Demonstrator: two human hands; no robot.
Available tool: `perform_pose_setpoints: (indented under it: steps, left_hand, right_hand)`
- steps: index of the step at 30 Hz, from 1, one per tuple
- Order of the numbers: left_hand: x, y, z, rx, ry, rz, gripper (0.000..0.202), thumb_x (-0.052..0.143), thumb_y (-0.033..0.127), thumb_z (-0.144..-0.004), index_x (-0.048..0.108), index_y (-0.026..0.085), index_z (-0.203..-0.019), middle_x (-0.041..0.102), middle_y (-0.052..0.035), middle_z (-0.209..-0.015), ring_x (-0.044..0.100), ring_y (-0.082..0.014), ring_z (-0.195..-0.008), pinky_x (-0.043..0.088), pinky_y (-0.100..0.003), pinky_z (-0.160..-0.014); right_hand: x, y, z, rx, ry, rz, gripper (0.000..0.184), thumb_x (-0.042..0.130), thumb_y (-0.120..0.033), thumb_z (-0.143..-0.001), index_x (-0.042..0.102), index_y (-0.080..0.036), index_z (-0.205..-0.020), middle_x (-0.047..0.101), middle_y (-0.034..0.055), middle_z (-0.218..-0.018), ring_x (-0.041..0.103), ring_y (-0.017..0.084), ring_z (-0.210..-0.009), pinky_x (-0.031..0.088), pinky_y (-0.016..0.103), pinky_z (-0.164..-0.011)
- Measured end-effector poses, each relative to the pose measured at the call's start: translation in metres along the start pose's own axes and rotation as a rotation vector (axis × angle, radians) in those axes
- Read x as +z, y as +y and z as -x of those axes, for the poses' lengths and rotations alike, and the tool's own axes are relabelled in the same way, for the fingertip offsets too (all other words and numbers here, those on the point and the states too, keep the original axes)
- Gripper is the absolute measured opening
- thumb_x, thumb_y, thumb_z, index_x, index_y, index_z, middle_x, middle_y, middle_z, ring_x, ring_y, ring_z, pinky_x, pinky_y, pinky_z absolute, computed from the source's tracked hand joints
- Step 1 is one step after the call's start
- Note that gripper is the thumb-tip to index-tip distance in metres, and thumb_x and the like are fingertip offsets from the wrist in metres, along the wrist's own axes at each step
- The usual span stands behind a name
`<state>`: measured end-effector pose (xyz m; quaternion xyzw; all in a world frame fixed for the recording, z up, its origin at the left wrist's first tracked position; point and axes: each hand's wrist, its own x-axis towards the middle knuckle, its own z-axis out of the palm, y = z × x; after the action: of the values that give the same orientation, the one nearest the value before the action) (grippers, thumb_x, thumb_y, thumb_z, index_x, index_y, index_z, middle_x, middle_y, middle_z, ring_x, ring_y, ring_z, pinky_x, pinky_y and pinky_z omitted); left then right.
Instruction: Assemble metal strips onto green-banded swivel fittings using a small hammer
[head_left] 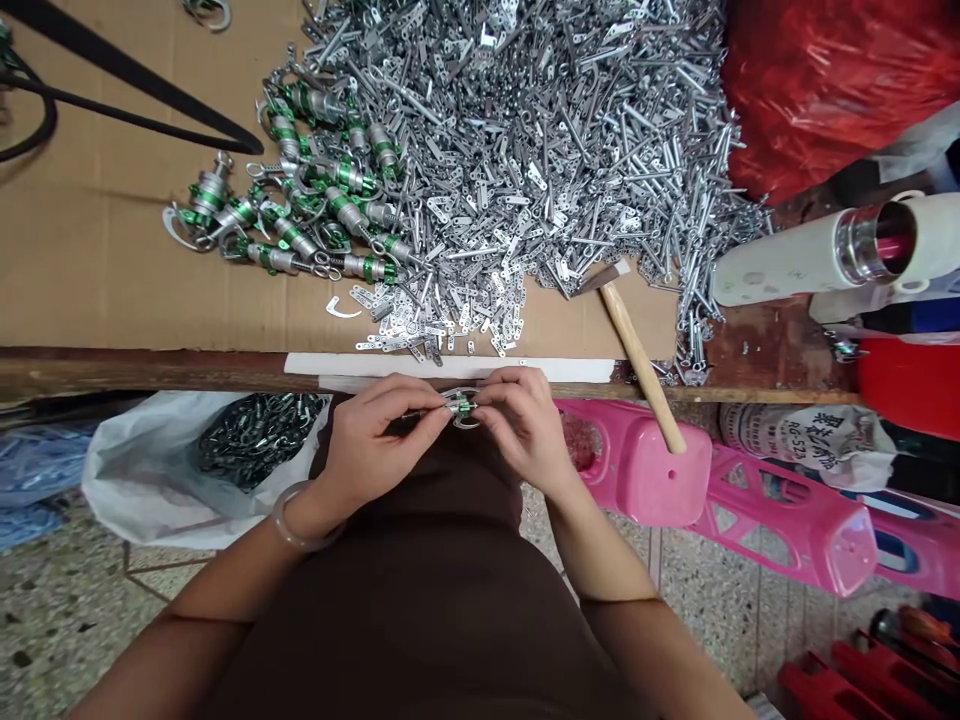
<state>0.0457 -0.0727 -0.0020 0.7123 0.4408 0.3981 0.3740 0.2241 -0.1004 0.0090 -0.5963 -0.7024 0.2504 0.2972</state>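
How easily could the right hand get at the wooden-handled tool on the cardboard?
Probably easily: the wooden-handled tool lies close beside the right hand, with nothing in between. That hand is busy, though, holding a green-banded metal fitting with the left hand.
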Motion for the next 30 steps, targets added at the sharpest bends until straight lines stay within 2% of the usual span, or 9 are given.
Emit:
perform_pose_setpoints:
  steps: [4,8,12,14,16,19,21,24,30]
  left_hand:
    - [0.002,0.002,-0.002,-0.070,-0.018,-0.017,0.004,0.062,0.016,-0.075,0.062,0.017,-0.072,0.064,0.0000,-0.071,0.061,-0.0104,-0.069,0.050,-0.022,-0.065]
    - [0.002,0.005,-0.004,-0.039,-0.066,-0.072,0.005,0.060,0.013,-0.074,0.061,0.016,-0.070,0.064,0.0003,-0.071,0.061,-0.0102,-0.068,0.049,-0.021,-0.065]
    - [0.002,0.006,-0.003,0.026,-0.116,-0.127,0.007,0.058,0.015,-0.076,0.060,0.017,-0.070,0.065,0.0003,-0.071,0.061,-0.0108,-0.067,0.050,-0.022,-0.064]
    - [0.002,0.001,-0.001,0.108,-0.118,-0.179,0.005,0.058,0.015,-0.078,0.061,0.017,-0.075,0.066,-0.0007,-0.074,0.062,-0.0117,-0.070,0.052,-0.024,-0.067]
    - [0.003,-0.007,0.002,0.278,-0.103,-0.273,0.007,0.059,0.014,-0.079,0.062,0.017,-0.085,0.068,-0.0017,-0.080,0.063,-0.0129,-0.076,0.053,-0.029,-0.078]
    - [0.005,-0.026,0.005,0.573,-0.118,-0.490,0.020,0.063,0.019,-0.079,0.061,0.016,-0.099,0.070,-0.0031,-0.091,0.062,-0.0177,-0.088,0.045,-0.042,-0.097]
    - [0.007,-0.036,0.007,0.657,-0.134,-0.618,0.026,0.064,0.022,-0.079,0.060,0.017,-0.104,0.069,-0.0032,-0.097,0.060,-0.0205,-0.095,0.038,-0.048,-0.103]
    - [0.011,-0.040,0.007,0.634,-0.121,-0.698,0.025,0.061,0.022,-0.081,0.060,0.020,-0.106,0.068,-0.0019,-0.099,0.057,-0.0202,-0.098,0.030,-0.051,-0.109]
    - [0.014,-0.018,0.002,0.450,-0.200,-0.722,0.019,0.057,0.021,-0.084,0.062,0.017,-0.101,0.066,-0.0037,-0.091,0.055,-0.0214,-0.095,0.029,-0.055,-0.108]
  right_hand:
    - [0.009,-0.008,0.008,-0.101,0.152,0.210,0.012,0.052,-0.026,-0.087,0.063,-0.024,-0.082,0.062,0.0032,-0.079,0.052,0.017,-0.079,0.039,0.033,-0.076]
    - [0.011,-0.008,0.011,-0.198,0.232,0.305,0.006,0.057,-0.023,-0.084,0.063,-0.024,-0.086,0.065,0.0012,-0.078,0.053,0.016,-0.078,0.035,0.033,-0.076]
    - [0.011,-0.005,0.010,-0.170,0.101,0.254,0.010,0.051,-0.020,-0.087,0.060,-0.022,-0.092,0.066,0.0024,-0.084,0.054,0.016,-0.082,0.035,0.032,-0.077]
    - [0.009,-0.004,0.008,-0.114,-0.003,0.219,0.012,0.048,-0.019,-0.088,0.059,-0.020,-0.089,0.065,0.0021,-0.083,0.053,0.016,-0.081,0.035,0.032,-0.076]
    - [0.007,-0.004,0.004,-0.011,-0.084,0.170,0.011,0.049,-0.019,-0.087,0.059,-0.020,-0.084,0.064,0.0008,-0.080,0.052,0.016,-0.079,0.034,0.031,-0.075]
    - [0.007,-0.001,0.000,0.149,-0.166,0.104,0.007,0.055,-0.020,-0.084,0.060,-0.020,-0.079,0.064,-0.0016,-0.077,0.052,0.015,-0.079,0.033,0.031,-0.076]
    - [0.009,0.000,-0.002,0.209,-0.163,0.129,0.007,0.057,-0.022,-0.083,0.062,-0.021,-0.078,0.064,-0.0018,-0.077,0.052,0.016,-0.080,0.031,0.031,-0.076]
    - [0.009,0.004,-0.005,0.238,-0.100,0.222,0.008,0.059,-0.028,-0.082,0.064,-0.023,-0.081,0.063,0.0005,-0.082,0.051,0.018,-0.083,0.030,0.032,-0.075]
    - [0.001,0.018,-0.023,0.307,0.057,0.341,0.012,0.059,-0.032,-0.082,0.064,-0.023,-0.088,0.061,0.0031,-0.088,0.048,0.021,-0.088,0.030,0.034,-0.075]
